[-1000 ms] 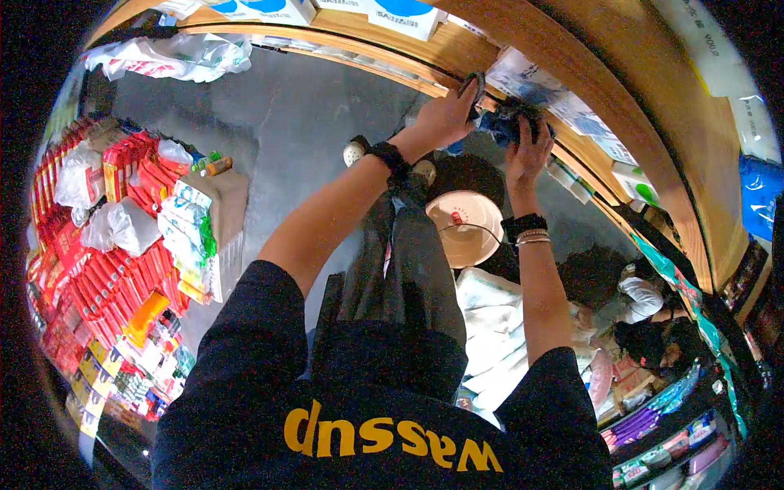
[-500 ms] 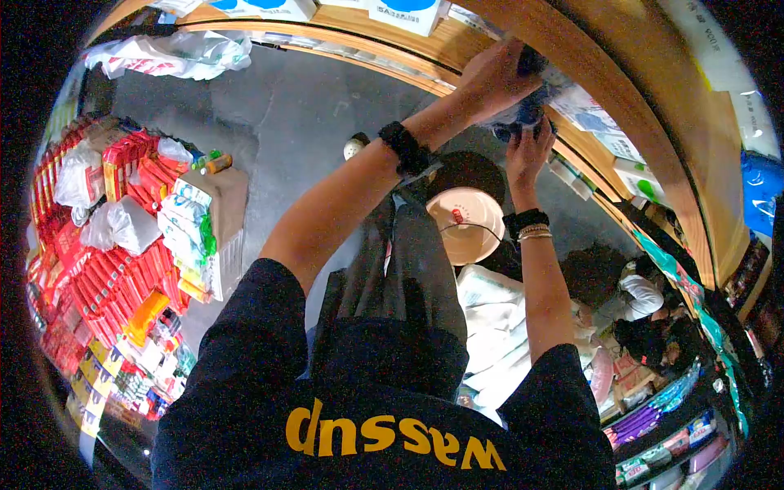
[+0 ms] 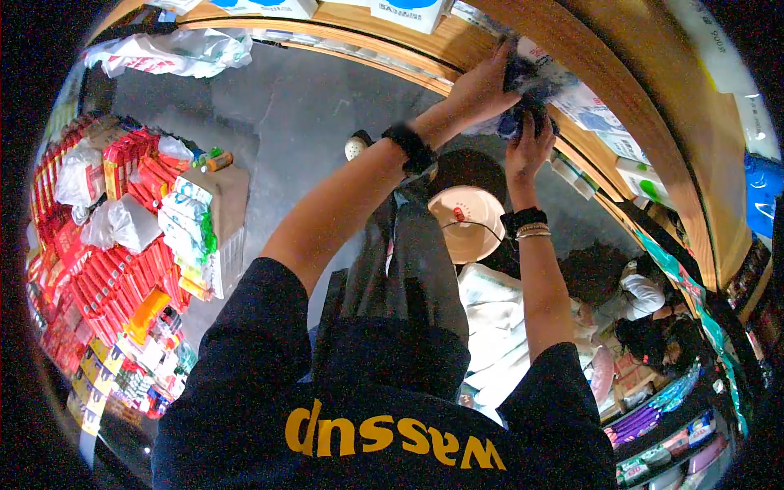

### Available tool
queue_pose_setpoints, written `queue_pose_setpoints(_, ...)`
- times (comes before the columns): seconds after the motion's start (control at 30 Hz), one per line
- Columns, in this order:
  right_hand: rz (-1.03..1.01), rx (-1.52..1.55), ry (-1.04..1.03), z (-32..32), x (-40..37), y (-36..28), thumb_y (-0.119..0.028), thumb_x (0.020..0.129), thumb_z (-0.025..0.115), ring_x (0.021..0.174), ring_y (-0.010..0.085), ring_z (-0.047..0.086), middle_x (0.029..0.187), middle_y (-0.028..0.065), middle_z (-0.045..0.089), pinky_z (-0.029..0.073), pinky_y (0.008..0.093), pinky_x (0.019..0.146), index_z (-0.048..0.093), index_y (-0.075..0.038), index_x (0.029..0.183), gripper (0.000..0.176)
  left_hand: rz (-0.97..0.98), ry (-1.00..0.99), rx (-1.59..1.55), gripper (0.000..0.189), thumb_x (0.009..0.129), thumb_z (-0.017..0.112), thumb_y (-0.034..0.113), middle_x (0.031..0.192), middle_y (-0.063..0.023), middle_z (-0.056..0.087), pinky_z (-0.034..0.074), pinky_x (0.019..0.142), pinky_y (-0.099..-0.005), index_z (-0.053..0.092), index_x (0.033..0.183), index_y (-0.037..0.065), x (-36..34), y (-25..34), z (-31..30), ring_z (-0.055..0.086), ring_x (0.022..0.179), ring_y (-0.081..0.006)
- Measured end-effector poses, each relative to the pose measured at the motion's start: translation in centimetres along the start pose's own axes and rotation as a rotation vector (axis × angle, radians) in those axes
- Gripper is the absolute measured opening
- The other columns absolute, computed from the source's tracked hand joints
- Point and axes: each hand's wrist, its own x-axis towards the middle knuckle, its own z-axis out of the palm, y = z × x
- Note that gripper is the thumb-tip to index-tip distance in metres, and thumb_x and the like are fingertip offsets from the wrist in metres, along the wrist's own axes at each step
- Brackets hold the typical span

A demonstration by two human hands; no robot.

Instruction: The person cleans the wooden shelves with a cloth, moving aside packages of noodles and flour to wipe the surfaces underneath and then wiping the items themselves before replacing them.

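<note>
Left hand (image 3: 487, 88) near right hand (image 3: 527, 157), both outstretched

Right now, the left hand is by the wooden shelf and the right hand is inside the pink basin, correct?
No: the head view shows the right hand outside the pink basin, on dark material by the wooden shelf. The left hand is there, as stated.

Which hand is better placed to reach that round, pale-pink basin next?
Probably the right hand: it appears nearer the basin, while the left hand extends farther toward the wooden shelf. Both hold dark, bunched, cloth-like material.
</note>
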Motion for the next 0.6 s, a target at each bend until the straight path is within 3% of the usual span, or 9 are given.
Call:
queue_pose_setpoints(0.13, 0.030, 0.025, -0.015, -0.1, 0.1, -0.4, -0.009, 0.065, 0.061, 0.109, 0.0391, 0.038, 0.120, 0.0222, 0.040, 0.031, 0.0477, 0.092, 0.050, -0.008, 0.113, 0.050, -0.162, -0.157, -0.009, 0.081, 0.067, 0.060, 0.025, 0.101, -0.0272, 0.053, 0.047, 0.073, -0.0464, 0.015, 0.132, 0.007, -1.6, -2.7, 1.0, 0.055, 0.086, -0.0417)
queue_pose_setpoints(0.33, 0.029, -0.026, -0.041, 0.1, -0.3, -0.1, -0.007, 0.066, 0.061, 0.109, 0.0395, 0.037, 0.122, 0.0229, 0.037, 0.031, 0.0476, 0.092, 0.046, -0.010, 0.118, 0.054, -0.141, -0.178, 0.161, 0.084, 0.067, 0.062, 0.026, 0.098, -0.0303, 0.051, 0.048, 0.067, -0.0464, 0.014, 0.133, 0.008, -3.7, -3.3, 0.2, 0.057, 0.079, -0.0421)
queue_pose_setpoints(0.4, 0.053, -0.073, -0.034, -0.2, -0.4, -0.4, -0.013, 0.072, 0.055, 0.107, 0.0387, 0.041, 0.118, 0.0201, 0.045, 0.035, 0.0467, 0.089, 0.050, -0.007, 0.112, 0.041, -0.166, -0.211, 0.243, 0.082, 0.068, 0.062, 0.025, 0.098, -0.0295, 0.051, 0.048, 0.066, -0.0457, 0.015, 0.133, 0.008, -4.4, -3.0, -0.3, 0.057, 0.079, -0.0414)
queue_pose_setpoints(0.53, 0.049, -0.033, -0.049, -1.4, 0.4, -0.6, -0.013, 0.070, 0.057, 0.109, 0.0382, 0.040, 0.118, 0.0209, 0.044, 0.034, 0.0467, 0.090, 0.049, -0.005, 0.112, 0.043, -0.122, -0.258, 0.412, 0.078, 0.069, 0.063, 0.020, 0.097, -0.0266, 0.049, 0.049, 0.063, -0.0434, 0.020, 0.133, 0.009, -5.5, -3.3, -0.6, 0.058, 0.076, -0.0392)
queue_pose_setpoints(0.6, 0.241, 0.217, -0.009, -1.6, 0.8, -0.5, -0.015, 0.070, 0.060, 0.109, 0.0361, 0.040, 0.117, 0.0196, 0.045, 0.032, 0.0455, 0.093, 0.048, -0.002, 0.111, 0.044, -0.112, -0.231, 0.426, 0.076, 0.069, 0.062, 0.019, 0.096, -0.0258, 0.049, 0.050, 0.061, -0.0428, 0.021, 0.132, 0.010, -5.8, -3.3, -0.5, 0.058, 0.074, -0.0386)
